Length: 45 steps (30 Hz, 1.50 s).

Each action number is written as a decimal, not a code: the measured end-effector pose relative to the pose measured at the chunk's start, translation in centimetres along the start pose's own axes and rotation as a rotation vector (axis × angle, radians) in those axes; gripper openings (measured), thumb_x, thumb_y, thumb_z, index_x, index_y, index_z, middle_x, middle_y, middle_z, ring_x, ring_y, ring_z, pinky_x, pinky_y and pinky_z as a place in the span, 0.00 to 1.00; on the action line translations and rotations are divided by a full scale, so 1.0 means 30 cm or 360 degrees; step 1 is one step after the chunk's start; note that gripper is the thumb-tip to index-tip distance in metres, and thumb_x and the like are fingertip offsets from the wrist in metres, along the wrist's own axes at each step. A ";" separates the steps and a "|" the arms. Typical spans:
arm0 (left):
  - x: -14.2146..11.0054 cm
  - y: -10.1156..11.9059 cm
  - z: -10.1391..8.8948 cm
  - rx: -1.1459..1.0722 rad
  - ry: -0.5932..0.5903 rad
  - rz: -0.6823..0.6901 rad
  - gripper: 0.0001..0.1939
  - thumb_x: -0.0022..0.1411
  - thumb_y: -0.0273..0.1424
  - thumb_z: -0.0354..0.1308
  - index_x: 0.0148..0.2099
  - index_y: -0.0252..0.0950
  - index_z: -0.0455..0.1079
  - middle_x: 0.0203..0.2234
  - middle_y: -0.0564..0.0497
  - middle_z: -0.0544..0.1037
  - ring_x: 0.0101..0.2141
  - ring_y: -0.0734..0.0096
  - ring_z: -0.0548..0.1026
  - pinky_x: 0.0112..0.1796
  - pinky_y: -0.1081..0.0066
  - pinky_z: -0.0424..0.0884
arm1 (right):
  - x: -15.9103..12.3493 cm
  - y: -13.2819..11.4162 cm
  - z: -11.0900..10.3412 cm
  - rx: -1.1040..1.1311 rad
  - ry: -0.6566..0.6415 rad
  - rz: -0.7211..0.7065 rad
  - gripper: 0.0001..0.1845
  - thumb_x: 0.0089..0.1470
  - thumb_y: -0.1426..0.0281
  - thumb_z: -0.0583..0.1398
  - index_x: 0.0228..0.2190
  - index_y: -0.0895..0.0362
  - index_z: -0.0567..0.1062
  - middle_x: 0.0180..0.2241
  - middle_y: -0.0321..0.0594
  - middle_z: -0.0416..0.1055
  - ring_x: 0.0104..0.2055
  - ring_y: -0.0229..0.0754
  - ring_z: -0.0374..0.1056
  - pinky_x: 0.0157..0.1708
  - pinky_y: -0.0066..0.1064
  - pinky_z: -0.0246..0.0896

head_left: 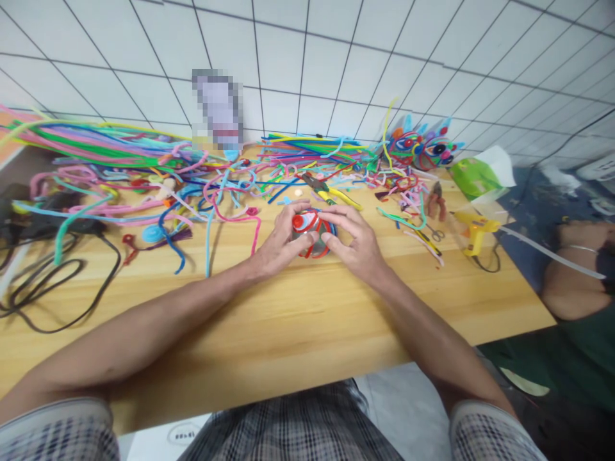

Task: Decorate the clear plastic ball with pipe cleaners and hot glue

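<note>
Between my two hands is a small round craft piece [323, 225] wrapped in red and blue pipe cleaners, with a red and white eye-like patch on its left part. My left hand [283, 240] grips its left side, thumb across the front. From the right, my right hand [355, 240] holds it with fingers over the top and thumb near the other thumb. The underside and back of the piece are hidden. Just beyond it lie yellow-handled pliers [331, 192] among scraps of pipe cleaner.
Bundles of pipe cleaners [110, 144] line the wall side. Two finished-looking pipe-cleaner figures [423, 147] stand at back right. A yellow glue gun [475, 230], red-handled pliers [436, 203] and small scissors [436, 234] lie right. A black cable [62, 282] coils left. Another person's arm [574, 269] shows far right.
</note>
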<state>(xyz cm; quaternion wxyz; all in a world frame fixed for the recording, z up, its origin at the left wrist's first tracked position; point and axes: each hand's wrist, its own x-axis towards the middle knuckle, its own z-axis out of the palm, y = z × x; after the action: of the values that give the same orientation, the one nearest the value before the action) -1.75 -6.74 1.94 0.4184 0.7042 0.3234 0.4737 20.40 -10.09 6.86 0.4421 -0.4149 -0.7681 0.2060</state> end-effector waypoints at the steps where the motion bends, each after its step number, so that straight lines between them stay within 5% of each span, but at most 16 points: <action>1: 0.003 0.001 -0.002 -0.0032 -0.0038 -0.0032 0.30 0.69 0.48 0.68 0.67 0.46 0.67 0.69 0.40 0.70 0.67 0.47 0.72 0.64 0.46 0.74 | -0.001 0.001 0.001 0.0001 -0.0001 0.0009 0.18 0.68 0.56 0.66 0.56 0.42 0.84 0.60 0.43 0.79 0.64 0.58 0.74 0.70 0.62 0.68; 6: 0.013 0.007 0.000 -0.0185 -0.0107 -0.0176 0.33 0.68 0.50 0.70 0.67 0.45 0.65 0.71 0.39 0.68 0.67 0.47 0.72 0.64 0.46 0.75 | -0.003 0.008 0.005 -0.0009 0.0001 -0.0007 0.19 0.68 0.58 0.65 0.58 0.41 0.84 0.61 0.43 0.78 0.66 0.58 0.73 0.70 0.63 0.67; 16: 0.013 0.075 0.013 -0.0255 0.0050 -0.0362 0.29 0.67 0.48 0.69 0.62 0.41 0.68 0.60 0.44 0.77 0.54 0.58 0.79 0.56 0.58 0.78 | -0.008 0.001 0.015 -0.0154 -0.0070 -0.0134 0.21 0.69 0.63 0.65 0.61 0.44 0.82 0.62 0.46 0.78 0.65 0.58 0.74 0.68 0.62 0.70; 27: 0.001 0.057 0.015 -0.0230 0.0104 -0.0282 0.22 0.67 0.43 0.66 0.59 0.44 0.69 0.64 0.44 0.74 0.60 0.53 0.77 0.63 0.48 0.74 | -0.013 0.001 0.020 -0.0183 -0.0022 -0.0145 0.22 0.66 0.64 0.67 0.60 0.44 0.80 0.60 0.44 0.79 0.64 0.58 0.75 0.67 0.61 0.70; 45: -0.014 0.093 0.029 -0.0173 0.0221 -0.0289 0.20 0.67 0.42 0.65 0.57 0.41 0.71 0.64 0.43 0.76 0.59 0.54 0.78 0.60 0.53 0.77 | -0.022 -0.013 0.025 -0.0187 -0.0034 -0.0166 0.23 0.66 0.64 0.67 0.61 0.45 0.79 0.61 0.46 0.79 0.64 0.58 0.75 0.67 0.60 0.71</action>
<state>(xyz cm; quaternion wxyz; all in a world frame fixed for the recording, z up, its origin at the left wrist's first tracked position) -0.92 -8.58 4.10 0.4738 0.6138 0.3878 0.4985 19.77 -10.81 6.39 0.4188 -0.3973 -0.8042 0.1416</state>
